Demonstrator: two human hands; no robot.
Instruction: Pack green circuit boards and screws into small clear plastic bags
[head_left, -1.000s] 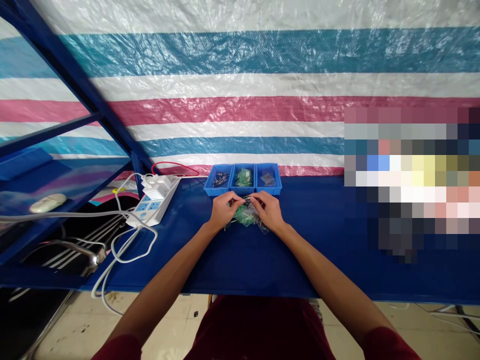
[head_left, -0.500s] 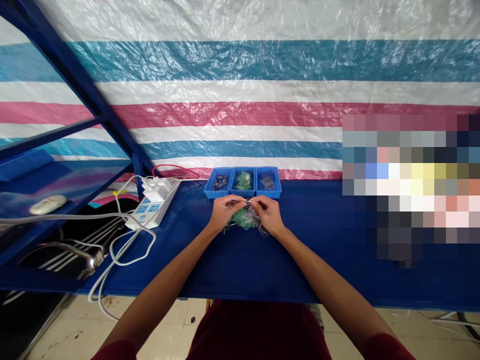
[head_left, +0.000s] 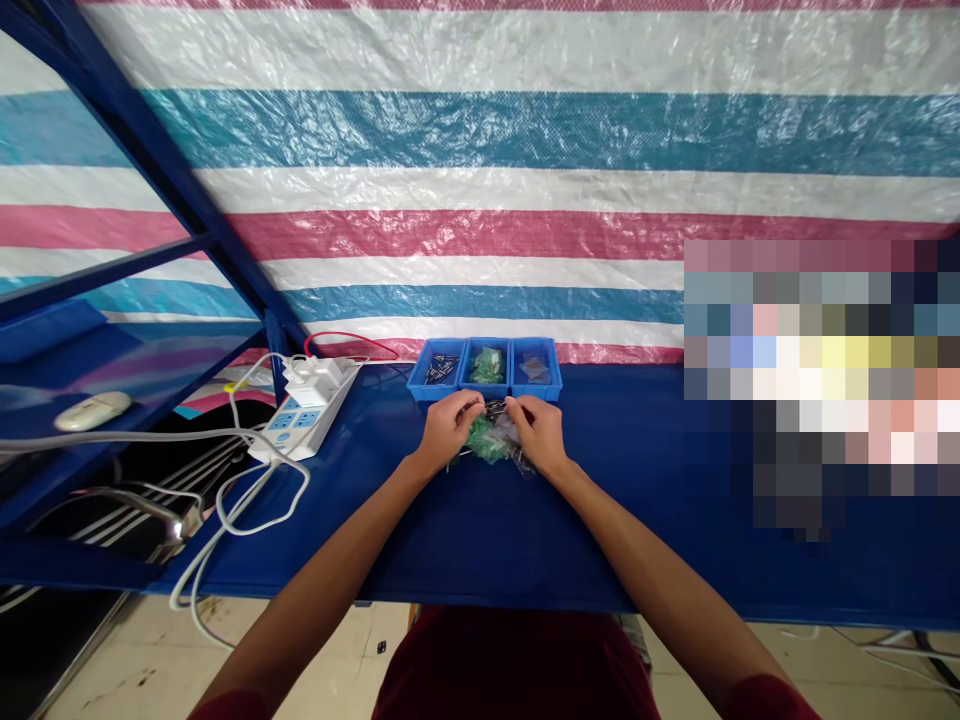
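Note:
A loose pile of green and clear plastic packets [head_left: 489,440] and thin dark and silvery pieces lies on the blue table [head_left: 480,540]. My left hand [head_left: 448,430] is at the pile's left edge, fingers closed together; whatever they pinch is too small to name. At the right edge, my right hand [head_left: 538,432] has thumb and forefinger pressed together near the thin pieces, on something too small to make out. Beyond the hands stand three joined blue bins: the left bin [head_left: 427,391] holds thin metal pieces, the middle bin [head_left: 484,391] green packets, the right bin [head_left: 541,392] clear packets.
On the left, a white power strip [head_left: 319,430] with plugged-in adapters lies on the table, and white cables [head_left: 225,500] loop over its edge. A white computer mouse [head_left: 94,410] rests on a blue shelf. Striped sheeting [head_left: 480,230] hangs behind. The right side is pixelated.
My hands have moved slightly apart, widening the gap between their fingertips over the pile. The thin pieces between them show more. The view has shifted a little.

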